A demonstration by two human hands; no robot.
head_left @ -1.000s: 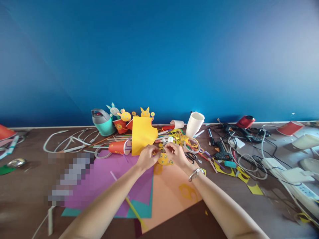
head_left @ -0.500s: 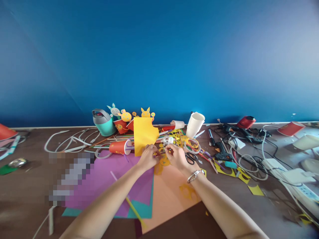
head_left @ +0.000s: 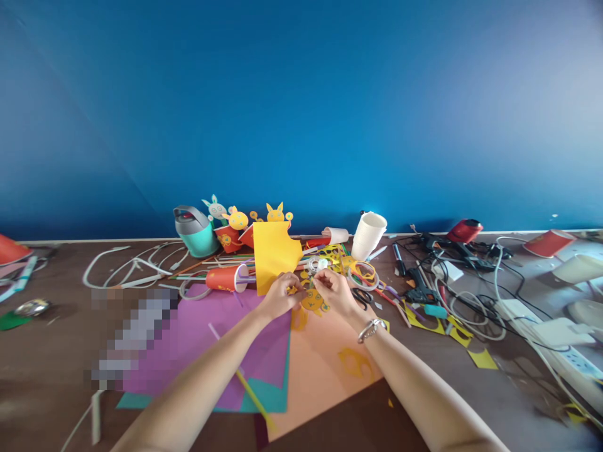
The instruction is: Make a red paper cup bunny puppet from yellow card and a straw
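Over the peach paper sheet (head_left: 325,370), my left hand (head_left: 283,296) pinches the left edge of a small yellow paper animal face (head_left: 312,301) with drawn features. My right hand (head_left: 336,295) is close on its other side, thumb and finger pressed together above the face. What sits between those right fingertips is too small to make out. A larger yellow paper sheet (head_left: 273,254) with a curved cut edge stands behind my left hand. Black-handled scissors (head_left: 362,297) lie just right of my right hand. A tape roll (head_left: 316,265) lies just beyond my fingers.
Purple paper (head_left: 211,339) lies at left, near a tipped orange cup (head_left: 227,278). Behind are a teal pot (head_left: 195,235), cups with paper animals (head_left: 238,218) and stacked white cups (head_left: 369,235). Glue guns (head_left: 419,287), cables and a power strip (head_left: 560,351) spread right.
The yellow animal face has turned and tilted between my fingers, and its features show less plainly. Both hands have shifted only slightly. The larger yellow sheet has moved a little to the right.
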